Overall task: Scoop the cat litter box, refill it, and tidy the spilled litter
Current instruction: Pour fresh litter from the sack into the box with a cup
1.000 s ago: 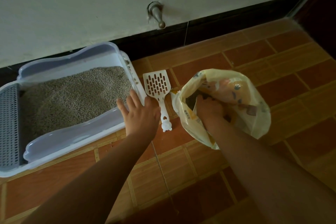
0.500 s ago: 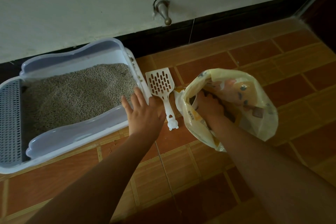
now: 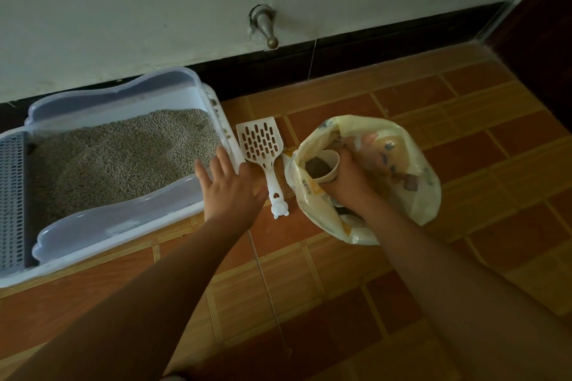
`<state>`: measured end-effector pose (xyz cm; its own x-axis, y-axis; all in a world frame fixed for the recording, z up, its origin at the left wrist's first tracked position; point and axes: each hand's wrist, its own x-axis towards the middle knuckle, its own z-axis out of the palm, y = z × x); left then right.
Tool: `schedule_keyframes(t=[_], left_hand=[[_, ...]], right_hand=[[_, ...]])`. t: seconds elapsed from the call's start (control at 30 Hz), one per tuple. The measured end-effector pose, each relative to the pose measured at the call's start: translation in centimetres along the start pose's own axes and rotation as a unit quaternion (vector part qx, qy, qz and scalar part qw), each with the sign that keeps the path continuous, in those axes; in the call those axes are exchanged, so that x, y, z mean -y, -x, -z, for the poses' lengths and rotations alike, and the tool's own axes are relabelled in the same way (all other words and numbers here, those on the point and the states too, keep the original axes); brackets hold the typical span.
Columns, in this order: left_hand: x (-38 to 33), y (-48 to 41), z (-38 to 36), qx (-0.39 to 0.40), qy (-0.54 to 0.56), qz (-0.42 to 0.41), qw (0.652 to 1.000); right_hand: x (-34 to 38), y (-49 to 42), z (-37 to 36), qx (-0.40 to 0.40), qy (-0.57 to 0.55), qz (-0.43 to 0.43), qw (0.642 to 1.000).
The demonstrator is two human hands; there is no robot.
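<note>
The left hand point(image 3: 230, 192) lies flat, fingers point(image 3: 223, 164) released, on the litter box point(image 3: 123, 219) corner, likely steadying it, while the right hand point(image 3: 348, 178) clasps a litter-filled cup point(image 3: 322, 164) inside the bag point(image 3: 411, 189) for refilling

You're in a home, down at floor level against a wall.

- Floor point(image 3: 464, 139): glazed orange-brown tiles with paler striped bands, a household pattern.
- Wall point(image 3: 154, 9): plain white plaster, scuffed, with dark skirting point(image 3: 371, 52) along its foot.
- Metal door stop point(image 3: 266, 26) pegged into the wall, far centre.
- Dark wood panel point(image 3: 544, 40) at far right; door or frame, cannot tell which.
- Pet-keeping gear on the tiles:
  - lavender litter box point(image 3: 108, 226) at left against the skirting;
  - white slotted scoop point(image 3: 261, 141) just beside it;
  - printed yellow bag point(image 3: 411, 170) to the right, your right hand point(image 3: 346, 176) in it round a small cup point(image 3: 328, 161) of granules.
- Dim light.
</note>
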<state>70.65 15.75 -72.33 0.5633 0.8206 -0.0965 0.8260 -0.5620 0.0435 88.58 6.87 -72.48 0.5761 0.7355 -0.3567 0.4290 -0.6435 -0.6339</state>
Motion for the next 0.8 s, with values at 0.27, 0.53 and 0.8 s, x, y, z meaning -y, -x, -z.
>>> schedule_keyframes(t=[0.27, 0.53, 0.8], left_hand=[[0.3, 0.1, 1.0, 0.022, 0.029, -0.001, 0.999], [1.3, 1.0, 1.3, 0.018, 0.05, -0.017, 0.998], [5.0, 3.1, 0.8, -0.01, 0.072, -0.023, 0.997]], right_hand=[[-0.3, 3.7, 2.2, -0.059, -0.025, 0.036, 0.997], [0.6, 5.4, 3.3, -0.13, -0.092, 0.056, 0.986], [6.0, 6.3, 4.4, -0.181, -0.112, 0.129, 0.969]])
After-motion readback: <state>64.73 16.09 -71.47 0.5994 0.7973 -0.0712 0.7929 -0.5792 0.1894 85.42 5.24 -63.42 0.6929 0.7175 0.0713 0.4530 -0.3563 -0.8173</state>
